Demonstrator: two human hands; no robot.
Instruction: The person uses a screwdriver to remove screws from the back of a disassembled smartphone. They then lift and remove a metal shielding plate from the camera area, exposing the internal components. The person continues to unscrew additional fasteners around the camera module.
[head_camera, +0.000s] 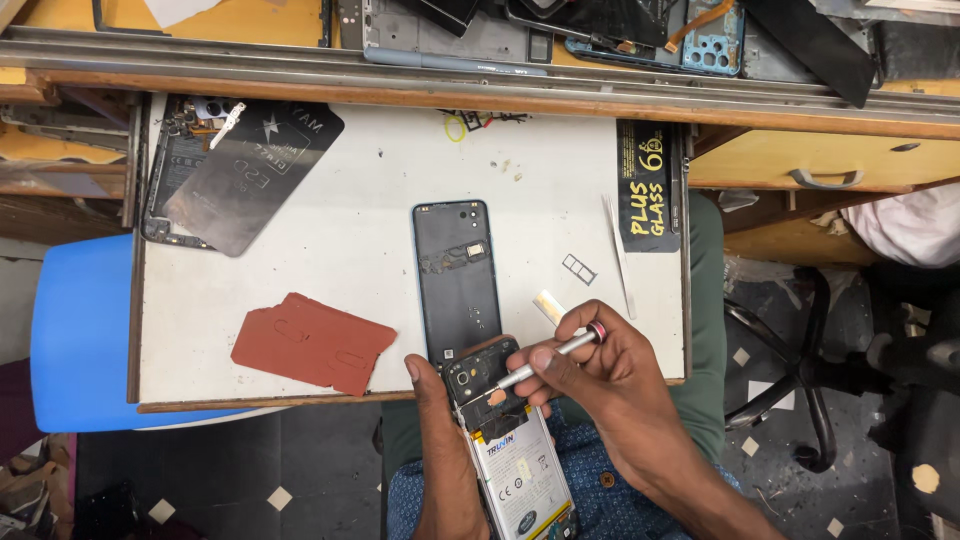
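Working screws on opened phone (508, 440), lower centre of frame, battery and board exposed. Right hand (600, 385) closed narrow around small screwdriver (555, 355), tip set at upper board area near camera module. Left hand (440, 440) wrapped along phone's left edge, thumb up, steadying it. Detached back cover (455, 280) lies flat on white worktop (350, 230), just above phone. Red pad (315, 342) left of it; SIM tray (579, 268) and tweezers (618, 255) right. Judgement: fastener step in hand; next move calls for tip seated square, phone held firm.

Two hands (560, 400), one screwdriver (555, 355), two phones (515, 460)
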